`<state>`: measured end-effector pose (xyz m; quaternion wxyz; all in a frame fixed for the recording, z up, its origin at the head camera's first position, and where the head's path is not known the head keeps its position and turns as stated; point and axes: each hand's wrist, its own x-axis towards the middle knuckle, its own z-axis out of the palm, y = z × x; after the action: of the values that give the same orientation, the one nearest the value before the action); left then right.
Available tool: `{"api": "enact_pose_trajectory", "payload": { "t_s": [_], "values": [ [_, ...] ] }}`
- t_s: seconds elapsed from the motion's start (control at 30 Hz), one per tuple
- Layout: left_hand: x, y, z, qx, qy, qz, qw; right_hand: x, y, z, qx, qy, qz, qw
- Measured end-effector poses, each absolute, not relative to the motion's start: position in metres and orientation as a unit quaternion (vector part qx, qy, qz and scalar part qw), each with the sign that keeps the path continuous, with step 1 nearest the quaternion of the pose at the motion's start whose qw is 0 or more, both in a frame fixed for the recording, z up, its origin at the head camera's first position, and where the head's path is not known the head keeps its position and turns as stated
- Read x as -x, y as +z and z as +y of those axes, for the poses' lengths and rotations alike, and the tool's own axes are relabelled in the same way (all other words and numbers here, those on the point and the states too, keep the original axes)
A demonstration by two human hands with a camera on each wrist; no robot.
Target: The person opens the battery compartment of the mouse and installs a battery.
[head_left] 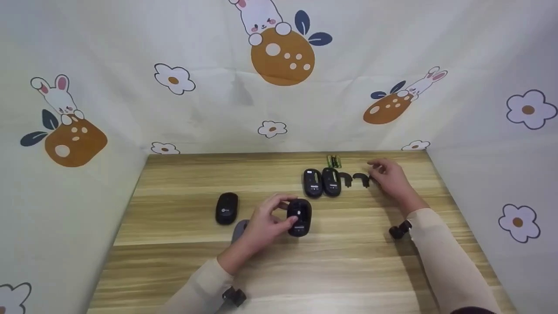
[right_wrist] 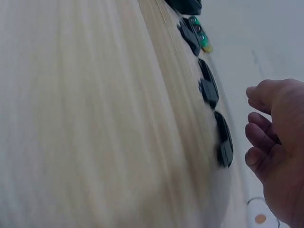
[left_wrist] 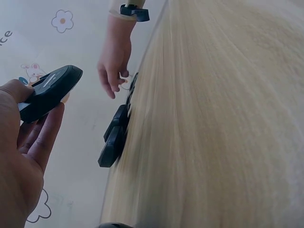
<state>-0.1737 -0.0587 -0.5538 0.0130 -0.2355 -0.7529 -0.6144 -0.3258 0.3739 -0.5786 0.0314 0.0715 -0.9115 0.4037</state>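
My left hand (head_left: 268, 222) grips a black computer mouse (head_left: 300, 226), its underside turned up and a hollow in it showing. In the left wrist view the thumb lies on the upper face of that mouse (left_wrist: 54, 92), with fingers beneath. Empty and loosely bent, my right hand (head_left: 389, 176) hovers by the dark curved battery covers (head_left: 362, 179) at the back right. Three such covers, the nearest a black cover (right_wrist: 224, 142), stand in a row in the right wrist view. Left of them, two black mice (head_left: 313, 183) lie bottom up, a battery showing in each.
Several green batteries (head_left: 334, 161) lie together near the table's back edge. Another black mouse (head_left: 226, 208) rests top up at the left. A grey mouse (head_left: 239, 230) is partly hidden behind my left wrist. Patterned cloth (head_left: 209, 113) walls the wooden table (head_left: 331, 270) at the back and sides.
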Motion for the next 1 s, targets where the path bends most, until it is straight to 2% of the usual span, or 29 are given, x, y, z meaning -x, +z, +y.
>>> {"api": "enact_pose_trajectory", "payload": {
  "t_s": [0.4,0.67,1.0],
  "values": [
    [0.173,-0.553,-0.061,0.233,-0.619,-0.750,0.011,0.353,-0.569,0.330,-0.092,0.403,-0.910,-0.021],
    [0.173,-0.553,-0.062,0.233,-0.619,-0.750,0.014,0.370,-0.569,0.308,-0.142,0.352,-0.924,-0.039],
    [0.174,-0.554,-0.063,0.237,-0.615,-0.751,0.026,0.383,-0.574,0.299,-0.167,0.306,-0.935,-0.071]
  ]
}}
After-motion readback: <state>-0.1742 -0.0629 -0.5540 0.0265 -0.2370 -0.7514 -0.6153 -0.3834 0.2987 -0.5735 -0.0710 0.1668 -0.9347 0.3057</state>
